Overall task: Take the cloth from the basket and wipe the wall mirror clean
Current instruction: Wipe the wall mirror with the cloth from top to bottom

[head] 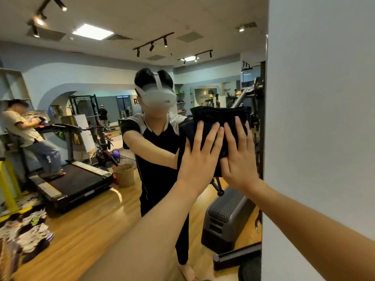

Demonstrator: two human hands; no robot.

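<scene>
wall mirror, reflected gym, wood floor

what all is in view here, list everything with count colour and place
cloth: one, dark navy, flat against the mirror near its right edge, under both hands
wall mirror: one, fills the left and middle, reflecting a gym
white wall: one, right of the mirror
treadmill: one, black, reflected at left, a person standing on it
woven basket: one, tan, reflected on the wood floor beside the treadmill
step platform: one, grey, reflected low right
headset: one, white, on the reflected wearer
left hand: open, fingers straight, pressing the cloth
right hand: open, fingers straight, pressing the cloth
</scene>
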